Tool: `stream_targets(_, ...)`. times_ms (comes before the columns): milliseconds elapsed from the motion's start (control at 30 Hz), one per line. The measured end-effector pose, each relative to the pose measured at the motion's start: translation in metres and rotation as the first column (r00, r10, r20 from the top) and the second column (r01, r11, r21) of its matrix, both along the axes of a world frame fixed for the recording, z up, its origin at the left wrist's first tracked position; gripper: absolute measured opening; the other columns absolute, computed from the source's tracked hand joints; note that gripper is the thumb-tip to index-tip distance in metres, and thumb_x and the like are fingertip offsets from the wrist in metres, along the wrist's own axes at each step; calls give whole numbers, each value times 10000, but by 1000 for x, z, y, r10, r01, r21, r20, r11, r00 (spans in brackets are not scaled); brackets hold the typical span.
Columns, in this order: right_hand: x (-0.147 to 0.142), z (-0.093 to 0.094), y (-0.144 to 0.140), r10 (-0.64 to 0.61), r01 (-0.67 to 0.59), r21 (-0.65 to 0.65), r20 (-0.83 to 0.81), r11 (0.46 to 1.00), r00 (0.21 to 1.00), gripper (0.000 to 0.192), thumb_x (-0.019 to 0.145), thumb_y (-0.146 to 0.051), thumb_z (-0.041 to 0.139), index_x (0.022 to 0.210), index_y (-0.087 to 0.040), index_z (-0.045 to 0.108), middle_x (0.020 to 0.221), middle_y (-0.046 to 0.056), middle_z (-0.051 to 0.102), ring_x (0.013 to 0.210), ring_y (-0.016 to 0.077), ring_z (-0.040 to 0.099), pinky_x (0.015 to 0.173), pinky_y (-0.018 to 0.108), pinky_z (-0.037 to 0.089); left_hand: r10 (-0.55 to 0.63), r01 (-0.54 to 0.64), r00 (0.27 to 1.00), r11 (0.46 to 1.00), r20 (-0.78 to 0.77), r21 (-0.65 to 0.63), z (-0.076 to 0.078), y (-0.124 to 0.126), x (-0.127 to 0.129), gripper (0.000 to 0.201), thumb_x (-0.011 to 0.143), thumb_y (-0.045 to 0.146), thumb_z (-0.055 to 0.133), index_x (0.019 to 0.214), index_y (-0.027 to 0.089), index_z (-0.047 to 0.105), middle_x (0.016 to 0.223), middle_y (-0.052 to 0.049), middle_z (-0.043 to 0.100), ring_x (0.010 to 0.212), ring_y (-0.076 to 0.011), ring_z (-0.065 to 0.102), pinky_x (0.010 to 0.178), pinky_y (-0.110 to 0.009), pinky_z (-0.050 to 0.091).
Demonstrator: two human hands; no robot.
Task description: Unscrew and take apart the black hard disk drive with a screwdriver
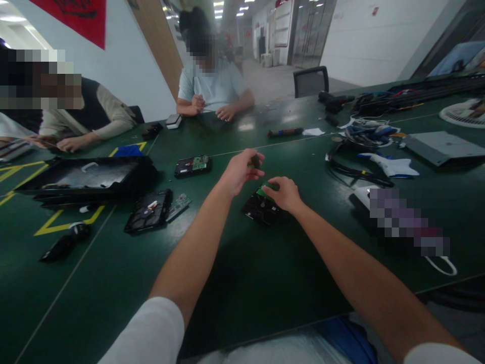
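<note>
Green bench [265, 283] is carrying three hard drives [261, 207]; the right hand [286, 194] is pressing the nearest, fingers curled on it, while the left hand [238, 172] is pinching a small dark part [255, 162] above.

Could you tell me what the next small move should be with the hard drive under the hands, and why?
Probably bring the left hand down to the hard drive. It holds a small dark tool raised above the table, while the right hand already presses on the drive's green circuit board, steadying it.
</note>
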State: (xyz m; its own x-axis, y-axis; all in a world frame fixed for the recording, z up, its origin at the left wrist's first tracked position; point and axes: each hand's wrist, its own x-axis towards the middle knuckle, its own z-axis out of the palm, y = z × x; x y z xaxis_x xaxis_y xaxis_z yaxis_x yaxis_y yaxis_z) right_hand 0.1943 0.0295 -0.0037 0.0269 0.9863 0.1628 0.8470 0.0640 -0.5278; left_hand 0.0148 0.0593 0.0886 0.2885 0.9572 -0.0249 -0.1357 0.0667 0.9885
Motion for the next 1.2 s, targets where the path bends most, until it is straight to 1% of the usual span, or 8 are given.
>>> stream_targets(133, 0, 1, 0, 0, 0, 4, -3, 1000, 1000, 357, 992, -525, 710, 1220, -263, 794, 1263, 85, 779, 1148, 317, 691, 930, 438, 515, -35, 35, 999, 999, -8, 13, -2, 1, 0, 320, 929, 460, 616, 984, 169, 738, 973, -75, 691, 650, -137, 680, 559, -246, 484)
stream_targets(267, -1, 2, -1, -3, 3, -7, -3, 1000, 1000, 352, 990, -528, 714, 1222, -277, 794, 1270, 83, 775, 1143, 312, 693, 929, 434, 518, -15, 15, 1000, 1000, 8, 5, -2, 2, 0, 327, 933, 465, 611, 983, 167, 737, 951, -68, 686, 640, -133, 675, 551, -244, 482)
stream_targets(433, -1, 1, -1, -11, 11, -5, -3, 1000, 1000, 346, 993, -524, 712, 1224, -278, 790, 1282, 91, 761, 1168, 315, 680, 953, 441, 509, 20, -20, 999, 1000, 40, -9, -1, -1, 1, 274, 920, 448, 644, 991, 184, 661, 938, -66, 719, 650, -156, 708, 561, -253, 509)
stream_targets(567, 0, -1, 0, -16, 16, -6, -3, 1000, 1000, 359, 992, -537, 708, 1221, -274, 790, 1282, 89, 762, 1164, 314, 677, 948, 443, 505, 5, -4, 998, 1000, 59, -26, 0, -2, 2, 267, 921, 448, 649, 978, 188, 618, 933, -72, 737, 662, -175, 729, 562, -262, 525)
stream_targets(800, 0, 2, 0, -2, 2, -12, 0, 1000, 1000, 362, 988, -543, 706, 1217, -277, 795, 1285, 80, 769, 1139, 296, 687, 900, 408, 507, 7, -7, 1000, 1000, 22, -12, 2, -2, 1, 265, 907, 423, 627, 940, 167, 687, 982, -83, 741, 640, -135, 693, 559, -241, 498)
stream_targets(900, 0, 2, 0, -1, 1, -14, 2, 1000, 1000, 353, 988, -536, 708, 1210, -276, 796, 1277, 79, 770, 1133, 294, 686, 904, 411, 508, -28, 28, 1000, 999, 13, -17, 1, -2, 0, 276, 903, 430, 622, 966, 172, 697, 995, -91, 757, 657, -148, 705, 573, -250, 509)
stream_targets(1033, 0, 1, 0, -5, 5, -4, 4, 1000, 1000, 346, 997, -535, 697, 1205, -277, 794, 1273, 79, 766, 1148, 297, 676, 927, 421, 507, -3, 5, 999, 999, 32, -46, 1, 0, -1, 267, 906, 423, 591, 958, 176, 679, 951, -97, 771, 667, -169, 711, 593, -266, 523)
stream_targets(1200, -1, 1, 0, -21, 21, -9, -10, 1000, 1000, 367, 990, -538, 713, 1221, -262, 788, 1265, 91, 768, 1142, 300, 680, 931, 424, 510, -5, 6, 999, 999, 33, -37, -1, 2, -1, 305, 922, 445, 564, 928, 168, 692, 937, -99, 759, 653, -155, 672, 588, -260, 502)
